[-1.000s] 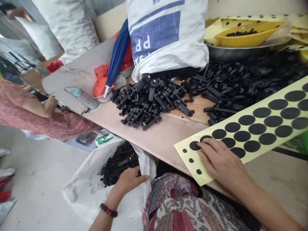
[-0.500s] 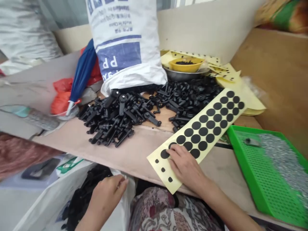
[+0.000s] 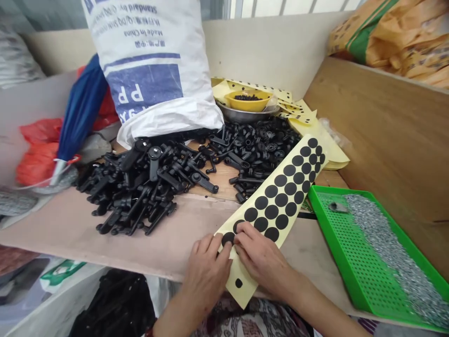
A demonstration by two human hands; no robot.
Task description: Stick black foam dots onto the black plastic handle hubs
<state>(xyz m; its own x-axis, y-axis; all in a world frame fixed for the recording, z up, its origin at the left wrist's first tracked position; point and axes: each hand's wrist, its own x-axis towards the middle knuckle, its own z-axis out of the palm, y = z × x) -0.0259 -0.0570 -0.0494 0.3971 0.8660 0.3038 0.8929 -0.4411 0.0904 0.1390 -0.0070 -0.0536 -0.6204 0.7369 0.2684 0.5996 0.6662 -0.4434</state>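
Observation:
A pale yellow sheet (image 3: 291, 218) with rows of round black stickers lies slantwise at the table's front. My left hand (image 3: 207, 269) is on its lower left edge, fingers curled and thumb pressed by the lowest large sticker (image 3: 228, 238). My right hand (image 3: 261, 257) lies over the sheet with thumb and forefinger closed at the right side of that same sticker. The exact pinch is partly hidden by the fingertips. A small black dot (image 3: 239, 283) shows on the sheet below my hands. Black plastic handle-like parts (image 3: 140, 182) are heaped beyond my left hand.
A green tray (image 3: 336, 252) with small metal pieces stands at right. More black parts (image 3: 270, 140) lie behind the sheet, near a yellow bowl (image 3: 245, 104). A white sack (image 3: 157, 70) and a folded blue umbrella (image 3: 82, 107) stand behind. An open bag of black parts (image 3: 115, 304) is below left.
My left hand has risen from beside the table edge onto the sheet, next to my right hand. The sheet's lower end has shifted slightly, and the camera view has turned right.

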